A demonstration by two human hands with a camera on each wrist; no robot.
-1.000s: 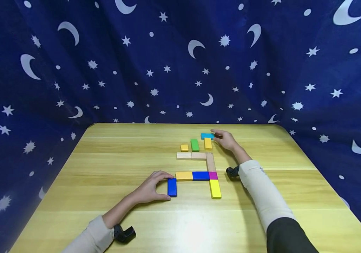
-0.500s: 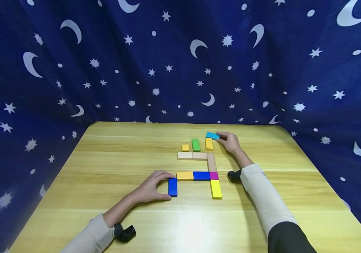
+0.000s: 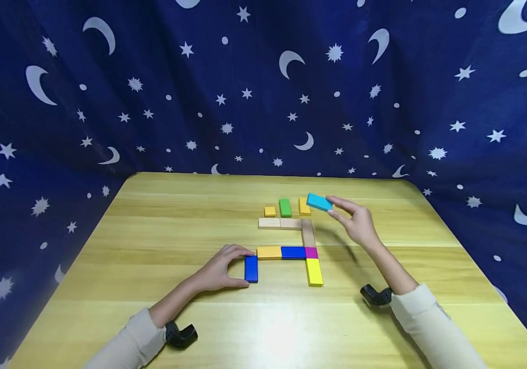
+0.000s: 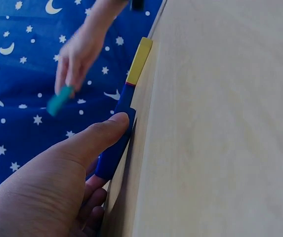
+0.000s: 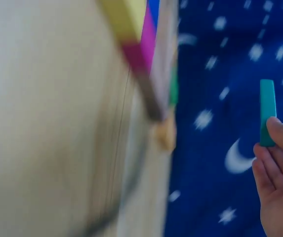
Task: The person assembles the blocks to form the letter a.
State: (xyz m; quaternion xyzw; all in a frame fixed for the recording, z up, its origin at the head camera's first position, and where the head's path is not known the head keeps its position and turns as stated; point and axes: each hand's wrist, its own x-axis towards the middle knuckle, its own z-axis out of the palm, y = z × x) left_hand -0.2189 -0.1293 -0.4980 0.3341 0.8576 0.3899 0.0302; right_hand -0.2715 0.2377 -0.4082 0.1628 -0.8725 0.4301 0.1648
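block of light blue (image 3: 317,201): where is it, and what has it?

up off the bench (image 3: 176,205) toward the far side, tilted. the right hand (image 3: 358,223) pinches one end between thumb and fingers; the other end sticks out free.

how will it handle?

i'd guess wood: light, stiff, hard to break, perhaps a bit slick on the painted faces. a hold nearer the middle would probably be steadier, since it could swivel when held at one end.

and the left hand (image 3: 219,269)?

clamped end to end on a dark blue block (image 3: 251,269), which lies flat.

anything in the way?

an orange block (image 3: 302,206), partly hidden behind the raised one. a green block (image 3: 285,207) lies left of that. nearer, a plain wooden block (image 3: 307,233) touches a magenta block (image 3: 311,252), with a yellow block (image 3: 314,271) next; a low sleeve could nudge them.
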